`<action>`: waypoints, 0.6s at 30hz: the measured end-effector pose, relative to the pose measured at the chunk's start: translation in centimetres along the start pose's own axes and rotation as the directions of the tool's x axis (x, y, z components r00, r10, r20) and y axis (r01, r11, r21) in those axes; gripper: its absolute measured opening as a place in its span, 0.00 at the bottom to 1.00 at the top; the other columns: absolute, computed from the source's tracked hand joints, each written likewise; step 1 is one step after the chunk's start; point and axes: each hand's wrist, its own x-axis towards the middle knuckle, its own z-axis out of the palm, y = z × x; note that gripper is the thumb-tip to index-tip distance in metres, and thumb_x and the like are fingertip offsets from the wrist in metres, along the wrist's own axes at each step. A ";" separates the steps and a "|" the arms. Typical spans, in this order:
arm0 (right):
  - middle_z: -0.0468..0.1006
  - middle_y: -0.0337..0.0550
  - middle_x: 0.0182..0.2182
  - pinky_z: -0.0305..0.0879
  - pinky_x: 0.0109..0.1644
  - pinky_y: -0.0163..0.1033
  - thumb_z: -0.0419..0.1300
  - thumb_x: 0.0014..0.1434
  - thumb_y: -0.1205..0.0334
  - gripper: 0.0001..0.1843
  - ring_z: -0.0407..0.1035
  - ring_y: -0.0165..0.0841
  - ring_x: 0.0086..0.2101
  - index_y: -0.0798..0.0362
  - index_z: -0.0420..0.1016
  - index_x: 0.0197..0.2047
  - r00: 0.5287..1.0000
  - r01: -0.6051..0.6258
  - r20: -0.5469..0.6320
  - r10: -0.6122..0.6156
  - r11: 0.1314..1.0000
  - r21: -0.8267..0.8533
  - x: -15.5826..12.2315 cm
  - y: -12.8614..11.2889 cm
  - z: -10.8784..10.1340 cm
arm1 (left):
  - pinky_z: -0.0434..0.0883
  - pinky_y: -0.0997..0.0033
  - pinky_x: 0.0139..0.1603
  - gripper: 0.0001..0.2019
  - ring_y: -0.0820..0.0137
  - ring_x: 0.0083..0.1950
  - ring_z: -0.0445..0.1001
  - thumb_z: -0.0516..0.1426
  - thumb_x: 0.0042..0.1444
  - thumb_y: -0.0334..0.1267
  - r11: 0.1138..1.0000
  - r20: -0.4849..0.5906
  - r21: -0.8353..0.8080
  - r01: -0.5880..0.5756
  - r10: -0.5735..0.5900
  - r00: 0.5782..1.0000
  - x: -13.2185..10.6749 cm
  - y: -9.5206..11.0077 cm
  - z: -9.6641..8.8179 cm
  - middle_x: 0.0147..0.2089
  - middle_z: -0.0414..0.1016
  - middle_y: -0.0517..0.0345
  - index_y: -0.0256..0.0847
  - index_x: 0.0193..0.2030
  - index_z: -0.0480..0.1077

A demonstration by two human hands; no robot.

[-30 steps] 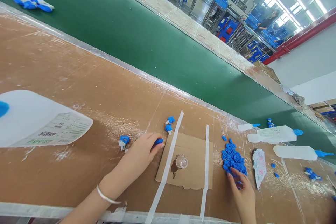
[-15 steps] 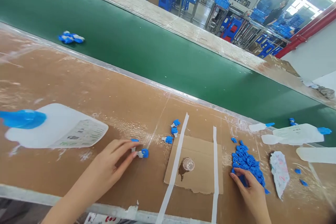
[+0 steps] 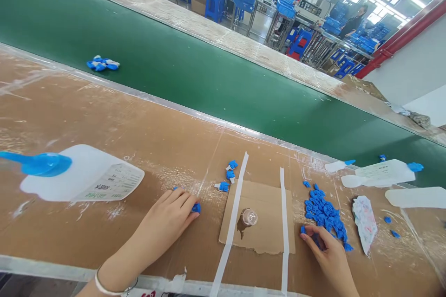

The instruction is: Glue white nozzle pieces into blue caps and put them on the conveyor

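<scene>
My left hand (image 3: 167, 222) lies low over the board with its fingers curled down around a small blue-and-white piece (image 3: 197, 207). Only the blue end shows past the fingertips; another bit of blue peeks out behind the knuckles. Between thumb and finger, my right hand (image 3: 329, 250) pinches a small blue piece (image 3: 303, 229) at the near left side of a pile of blue pieces (image 3: 324, 211). Between the hands, a small clear cup (image 3: 249, 216) stands on a taped-down cardboard sheet (image 3: 268, 236). Several blue-and-white pieces (image 3: 223, 186) sit left of the sheet.
A large white bottle with a blue nozzle (image 3: 87, 171) lies at left. Smaller white bottles (image 3: 386, 172) and a stained whitish lump (image 3: 364, 223) are at right. Beyond the board runs a green belt (image 3: 209, 74) carrying a blue-and-white cluster (image 3: 102, 63).
My left hand has moved slightly right and closed over the blue-and-white pieces. My right hand has drawn back a little from the pile with a blue piece. The view has shifted slightly.
</scene>
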 end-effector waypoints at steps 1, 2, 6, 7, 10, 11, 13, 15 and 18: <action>0.81 0.43 0.24 0.69 0.24 0.38 0.57 0.53 0.31 0.28 0.70 0.34 0.20 0.48 0.80 0.30 1.000 0.013 -0.008 -0.013 1.000 0.002 -0.1 -0.9 0.1 | 0.73 0.58 0.42 0.09 0.56 0.39 0.76 0.52 0.60 0.36 0.998 -0.001 -0.069 0.010 -0.010 1.000 0.0 0.4 -0.1 0.36 0.80 0.51 0.44 0.37 0.74; 0.81 0.43 0.25 0.69 0.24 0.38 0.57 0.54 0.33 0.26 0.70 0.34 0.21 0.48 0.80 0.31 0.999 0.040 -0.014 -0.040 0.999 0.010 -0.2 -2.0 0.3 | 0.73 0.59 0.42 0.09 0.58 0.40 0.76 0.52 0.60 0.36 0.986 -0.006 -0.164 0.026 -0.027 1.000 -0.1 0.8 -0.1 0.38 0.80 0.51 0.44 0.40 0.74; 0.80 0.42 0.27 0.70 0.30 0.36 0.58 0.62 0.45 0.16 0.74 0.35 0.28 0.47 0.78 0.34 0.953 0.302 0.008 -0.304 0.951 0.067 0.0 -8.2 1.6 | 0.73 0.71 0.36 0.09 0.67 0.36 0.75 0.53 0.59 0.38 0.807 0.052 -0.577 0.125 -0.116 0.992 -0.3 3.4 -0.1 0.40 0.76 0.55 0.46 0.42 0.74; 0.80 0.41 0.26 0.70 0.32 0.36 0.57 0.63 0.48 0.15 0.74 0.34 0.28 0.48 0.77 0.34 0.929 0.366 0.029 -0.368 0.928 0.074 0.3 -9.8 2.1 | 0.72 0.72 0.34 0.09 0.68 0.34 0.74 0.54 0.58 0.38 0.746 0.085 -0.648 0.154 -0.130 0.988 -0.3 4.1 -0.1 0.39 0.75 0.56 0.45 0.40 0.75; 0.78 0.40 0.25 0.68 0.31 0.36 0.55 0.66 0.51 0.14 0.72 0.33 0.27 0.49 0.75 0.34 0.875 0.475 0.089 -0.476 0.879 0.030 1.2 -12.7 3.4 | 0.69 0.73 0.32 0.06 0.69 0.33 0.71 0.58 0.53 0.38 0.526 0.226 -0.805 0.274 -0.154 0.962 -0.2 5.6 0.2 0.34 0.74 0.58 0.43 0.36 0.76; 0.77 0.40 0.25 0.67 0.30 0.36 0.54 0.66 0.50 0.15 0.72 0.33 0.27 0.49 0.75 0.34 0.866 0.491 0.111 -0.488 0.871 0.001 1.5 -13.1 3.7 | 0.68 0.73 0.32 0.07 0.70 0.32 0.70 0.59 0.52 0.39 0.424 0.294 -0.844 0.329 -0.148 0.944 -0.2 5.8 0.3 0.32 0.73 0.59 0.42 0.37 0.76; 0.77 0.41 0.25 0.67 0.29 0.37 0.52 0.67 0.49 0.18 0.72 0.34 0.27 0.50 0.75 0.33 0.857 0.506 0.149 -0.494 0.860 -0.059 2.0 -13.4 4.2 | 0.67 0.73 0.31 0.13 0.71 0.30 0.68 0.62 0.50 0.44 0.194 0.418 -0.882 0.430 -0.101 0.903 -0.2 6.0 0.4 0.30 0.73 0.60 0.40 0.40 0.75; 0.77 0.41 0.25 0.66 0.28 0.38 0.50 0.67 0.47 0.20 0.72 0.35 0.27 0.49 0.75 0.33 0.855 0.509 0.173 -0.489 0.854 -0.105 2.4 -13.3 4.2 | 0.67 0.73 0.30 0.21 0.72 0.28 0.68 0.64 0.49 0.51 0.003 0.474 -0.880 0.474 -0.049 0.879 -0.2 5.9 0.4 0.28 0.73 0.60 0.37 0.43 0.74; 0.77 0.41 0.24 0.66 0.28 0.38 0.51 0.66 0.46 0.20 0.72 0.36 0.27 0.48 0.76 0.33 0.859 0.495 0.196 -0.473 0.865 -0.084 2.6 -13.7 3.4 | 0.70 0.71 0.30 0.27 0.72 0.27 0.71 0.63 0.48 0.60 -0.130 0.475 -0.876 0.465 -0.056 0.878 -0.1 5.7 0.2 0.27 0.75 0.58 0.36 0.43 0.75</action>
